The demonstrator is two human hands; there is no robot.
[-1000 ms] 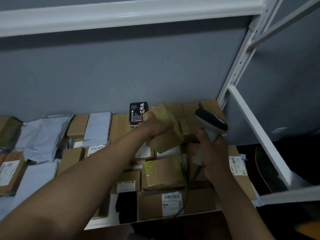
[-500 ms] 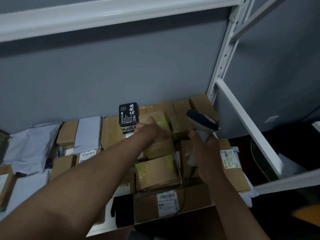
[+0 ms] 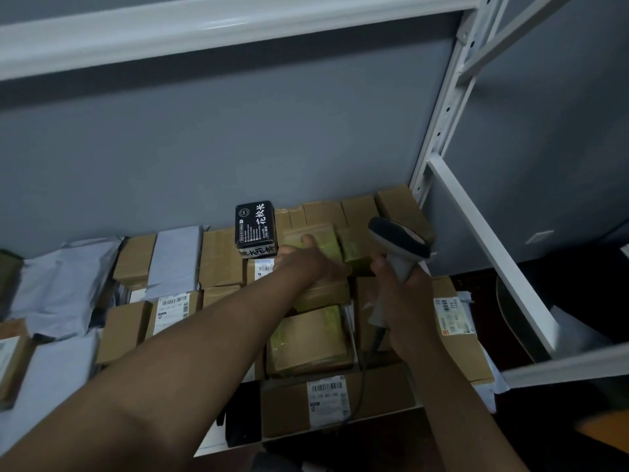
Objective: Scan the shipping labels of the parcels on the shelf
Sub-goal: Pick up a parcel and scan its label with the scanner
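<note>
**Scanner in hand, many labels left on the shelf**

The right hand [image 3: 406, 298] was wrapped around the grey handle of a barcode scanner [image 3: 400, 245], its grip clamped tight, the scanner head tipped toward the back row. The left hand [image 3: 308, 264] lay on a small yellow-taped parcel [image 3: 315, 238], thumb up over its top and fingers curled at its side; whether it was lifting the parcel or only pressing it flat was hard to tell in the dim light. Just left of that parcel a black box [image 3: 256, 228] stood on end. Nearer the front edge sat another taped parcel [image 3: 309, 338], a cardboard box with a white label [image 3: 328, 396], and a box at the right with its label [image 3: 451, 316] facing up. Grey mailing bags [image 3: 64, 284] filled the left of the shelf [image 3: 211, 444]. No scan beam showed on any label. As a judgement, the work was partway at most: many parcels lay in view, and nothing marked which were done.
</note>
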